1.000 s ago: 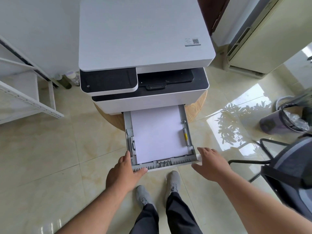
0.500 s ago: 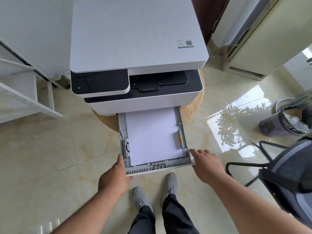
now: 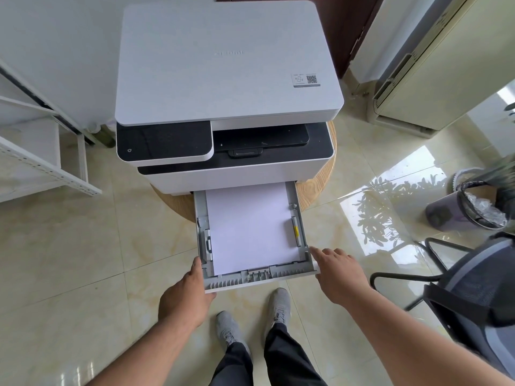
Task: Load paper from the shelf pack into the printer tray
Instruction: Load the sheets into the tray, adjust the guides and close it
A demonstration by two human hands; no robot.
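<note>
A white printer [image 3: 228,87] sits on a round wooden stand [image 3: 315,188] on the tiled floor, its grey paper tray [image 3: 302,227] pulled partway out toward the person. A stack of white paper [image 3: 250,227] lies flat in the tray between the side guides. The left hand [image 3: 184,296] cups the tray's front left corner, thumb along its side, while the right hand [image 3: 338,271] rests loosely spread against the front right corner.

Matt plastic tray [image 3: 302,213], glossy tiled floor [image 3: 83,260]
</note>
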